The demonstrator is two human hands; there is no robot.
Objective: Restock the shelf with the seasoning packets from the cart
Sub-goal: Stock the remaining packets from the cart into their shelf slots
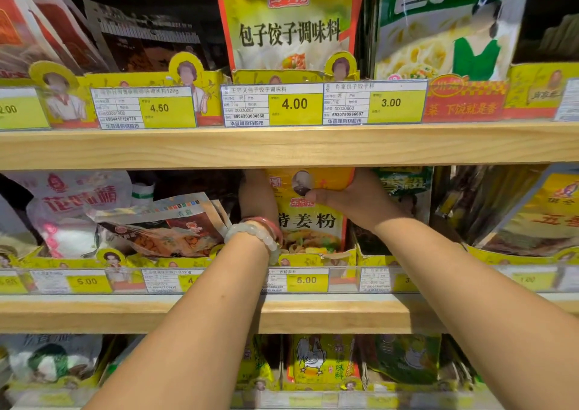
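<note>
A yellow ginger-powder seasoning packet (pixel 308 221) stands upright in a yellow cardboard tray (pixel 316 257) on the middle shelf (pixel 94 311), above the 5.00 price tag. My right hand (pixel 351 201) grips the packet's top right corner, thumb across its front. My left hand (pixel 255 195), with bead bracelets at the wrist, reaches in along the packet's left edge; its fingers are hidden under the upper shelf board, so its hold cannot be made out. The cart is out of view.
The upper shelf board (pixel 282 146) overhangs both hands. Tilted brown and white packets (pixel 163 228) lie left of the tray, and dark and yellow packets (pixel 513 215) stand to the right. Dumpling seasoning packets (pixel 288 24) stand above, chicken-print packets (pixel 319 362) below.
</note>
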